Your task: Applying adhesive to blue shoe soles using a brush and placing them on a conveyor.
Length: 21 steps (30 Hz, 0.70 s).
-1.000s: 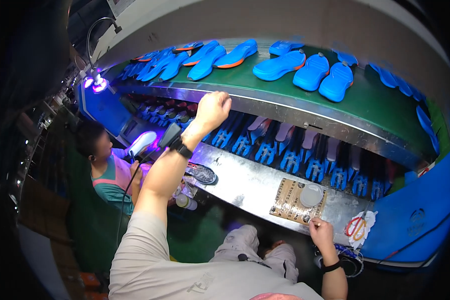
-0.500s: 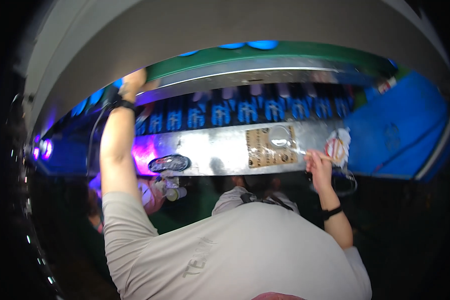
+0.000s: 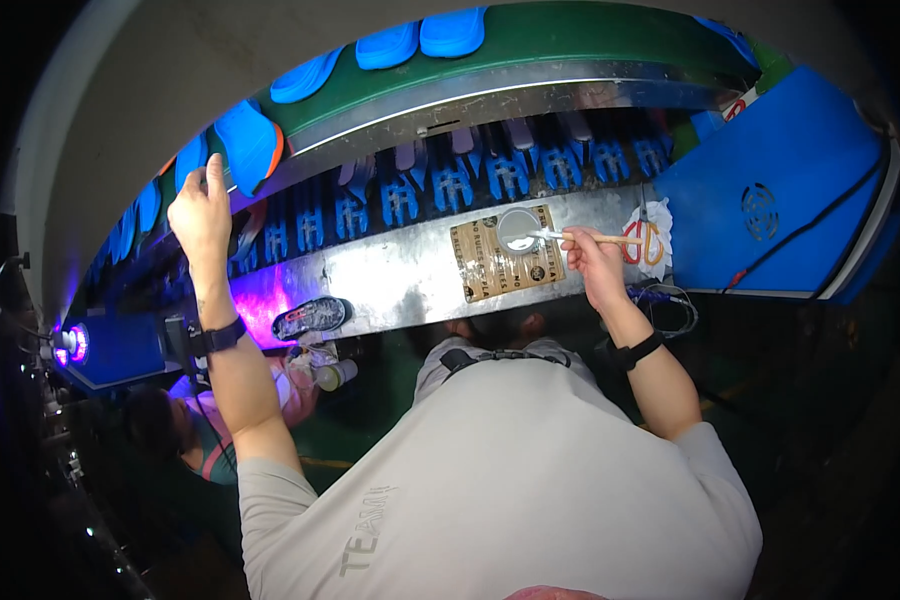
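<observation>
The left hand (image 3: 200, 205) reaches up, fingers loosely spread, touching a blue sole (image 3: 248, 143) on the green belt (image 3: 570, 35). The right hand (image 3: 588, 262) grips a brush (image 3: 588, 238) over a round dish (image 3: 519, 229) on the table (image 3: 400, 275). No sole is taken down yet.

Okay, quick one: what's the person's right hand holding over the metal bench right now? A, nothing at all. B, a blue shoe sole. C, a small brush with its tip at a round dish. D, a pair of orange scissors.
C: the right hand grips a thin brush whose tip sits at the round dish, while the orange scissors lie apart on a white cloth.
</observation>
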Available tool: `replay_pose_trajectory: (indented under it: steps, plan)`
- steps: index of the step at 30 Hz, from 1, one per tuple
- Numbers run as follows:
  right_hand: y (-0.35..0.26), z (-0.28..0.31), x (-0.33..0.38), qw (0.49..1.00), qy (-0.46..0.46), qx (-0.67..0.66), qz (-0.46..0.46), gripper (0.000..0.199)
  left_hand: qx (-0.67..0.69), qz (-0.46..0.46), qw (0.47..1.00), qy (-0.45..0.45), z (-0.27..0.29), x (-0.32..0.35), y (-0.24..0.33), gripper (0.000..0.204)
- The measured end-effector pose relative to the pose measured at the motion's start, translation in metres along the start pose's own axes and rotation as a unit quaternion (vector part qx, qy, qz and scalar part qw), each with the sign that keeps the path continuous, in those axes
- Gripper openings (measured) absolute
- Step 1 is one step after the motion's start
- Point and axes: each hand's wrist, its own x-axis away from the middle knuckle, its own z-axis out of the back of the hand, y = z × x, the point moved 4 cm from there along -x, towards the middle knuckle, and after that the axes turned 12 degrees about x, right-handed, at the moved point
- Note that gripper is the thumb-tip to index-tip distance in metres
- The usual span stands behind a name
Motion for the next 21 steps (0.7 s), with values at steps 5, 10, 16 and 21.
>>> replay_pose_trajectory:
  steps: [5, 10, 16, 21]
  plan:
    - [0.002, -0.003, -0.015, 0.985, -0.049, 0.145, 0.080, 0.020, 0.383, 0.416, 0.817, -0.113, -0.047, 0.023, -0.040, 0.052]
    - [0.020, -0.001, -0.042, 0.947, -0.036, 0.282, 0.148, 0.019, 0.589, 0.458, 0.662, -0.073, -0.058, 0.056, -0.052, 0.021]
    - [0.022, -0.019, -0.060, 0.860, -0.022, 0.459, 0.223, 0.022, 0.804, 0.418, 0.423, -0.020, -0.052, 0.124, 0.013, 0.070]
    - [0.030, -0.036, -0.076, 0.796, -0.023, 0.541, 0.269, 0.020, 0.925, 0.345, 0.146, -0.058, -0.066, 0.123, 0.024, 0.089]
